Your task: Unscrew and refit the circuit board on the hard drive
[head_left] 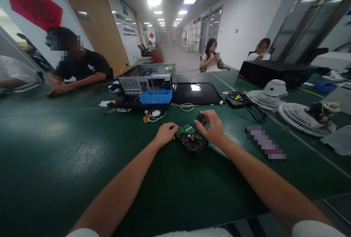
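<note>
A hard drive (193, 143) lies on the green table in front of me, its green circuit board facing up beside a dark round section. At its left far corner is my left hand (165, 134), fingers curled together and gripping the drive's edge. Over the drive's right side my right hand (212, 126) is closed, with a small dark green piece (200, 116) between thumb and fingers. What that piece is I cannot make out. The tips of my left fingers are partly hidden.
Beyond the drive stand a blue tray (156, 97), an open computer case (146, 80) and a black panel (197, 93). To the right lie fan parts (301, 118), cables (257, 111) and a blurred flat object (265, 142). Several people sit around the table.
</note>
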A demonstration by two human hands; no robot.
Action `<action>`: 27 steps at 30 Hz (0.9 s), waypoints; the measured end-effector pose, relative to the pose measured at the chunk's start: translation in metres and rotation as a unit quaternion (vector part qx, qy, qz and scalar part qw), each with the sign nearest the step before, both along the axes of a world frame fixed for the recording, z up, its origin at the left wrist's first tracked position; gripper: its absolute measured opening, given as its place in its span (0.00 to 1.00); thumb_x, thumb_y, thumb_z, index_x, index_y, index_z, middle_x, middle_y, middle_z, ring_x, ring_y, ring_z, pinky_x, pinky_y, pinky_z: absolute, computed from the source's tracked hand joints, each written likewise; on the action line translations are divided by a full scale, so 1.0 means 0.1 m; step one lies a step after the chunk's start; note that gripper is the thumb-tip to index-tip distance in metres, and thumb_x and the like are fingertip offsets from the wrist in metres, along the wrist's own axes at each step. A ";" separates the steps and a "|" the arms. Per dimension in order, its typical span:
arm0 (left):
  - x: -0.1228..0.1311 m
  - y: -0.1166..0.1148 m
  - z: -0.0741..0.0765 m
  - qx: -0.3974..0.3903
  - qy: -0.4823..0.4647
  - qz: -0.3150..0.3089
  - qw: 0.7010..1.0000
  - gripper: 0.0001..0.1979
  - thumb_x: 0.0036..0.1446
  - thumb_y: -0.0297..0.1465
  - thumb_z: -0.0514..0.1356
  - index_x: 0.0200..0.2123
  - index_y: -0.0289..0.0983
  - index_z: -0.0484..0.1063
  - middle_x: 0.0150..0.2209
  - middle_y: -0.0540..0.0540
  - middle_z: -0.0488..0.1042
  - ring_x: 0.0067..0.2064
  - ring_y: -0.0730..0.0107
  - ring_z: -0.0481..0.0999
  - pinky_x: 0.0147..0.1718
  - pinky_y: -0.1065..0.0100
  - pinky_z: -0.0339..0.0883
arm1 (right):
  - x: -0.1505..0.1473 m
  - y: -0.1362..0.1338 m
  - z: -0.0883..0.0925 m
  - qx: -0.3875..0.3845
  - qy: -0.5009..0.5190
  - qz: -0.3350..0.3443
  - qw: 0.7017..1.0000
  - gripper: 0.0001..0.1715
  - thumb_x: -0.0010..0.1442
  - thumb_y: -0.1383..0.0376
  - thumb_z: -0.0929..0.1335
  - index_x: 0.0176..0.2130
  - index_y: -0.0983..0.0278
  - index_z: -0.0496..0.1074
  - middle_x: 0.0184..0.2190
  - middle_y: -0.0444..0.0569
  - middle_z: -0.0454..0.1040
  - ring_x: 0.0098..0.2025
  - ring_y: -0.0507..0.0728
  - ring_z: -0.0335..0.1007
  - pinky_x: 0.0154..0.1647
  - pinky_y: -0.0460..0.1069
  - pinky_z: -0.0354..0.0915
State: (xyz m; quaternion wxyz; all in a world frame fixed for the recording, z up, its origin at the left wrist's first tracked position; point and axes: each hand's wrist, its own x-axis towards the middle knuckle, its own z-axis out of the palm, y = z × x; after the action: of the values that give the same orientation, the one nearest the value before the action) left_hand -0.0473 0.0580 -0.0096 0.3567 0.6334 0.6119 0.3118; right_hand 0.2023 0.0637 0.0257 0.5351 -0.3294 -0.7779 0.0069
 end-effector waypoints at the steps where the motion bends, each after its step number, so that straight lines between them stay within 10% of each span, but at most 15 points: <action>1: 0.00 0.00 0.00 -0.002 0.000 0.001 1.000 0.15 0.64 0.41 0.58 0.40 0.37 0.79 0.20 0.51 0.73 0.20 0.72 0.72 0.19 0.75 0.61 | 0.00 0.00 0.01 -0.002 -0.003 0.006 1.000 0.23 0.63 0.59 0.70 0.56 0.57 0.65 0.45 0.51 0.70 0.33 0.54 0.72 0.35 0.53 0.77; 27: -0.01 0.01 0.00 0.001 0.007 -0.008 1.000 0.15 0.64 0.41 0.58 0.41 0.36 0.79 0.20 0.51 0.73 0.20 0.73 0.72 0.19 0.75 0.61 | -0.01 0.05 -0.05 -0.005 0.040 0.032 0.999 0.24 0.65 0.61 0.69 0.58 0.58 0.61 0.55 0.55 0.70 0.43 0.57 0.77 0.36 0.54 0.79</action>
State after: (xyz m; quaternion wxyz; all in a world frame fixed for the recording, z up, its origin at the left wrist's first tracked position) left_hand -0.0485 0.0587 -0.0094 0.3540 0.6412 0.6086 0.3052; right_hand 0.2010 0.0687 0.0206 0.5640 -0.3063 -0.7658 0.0410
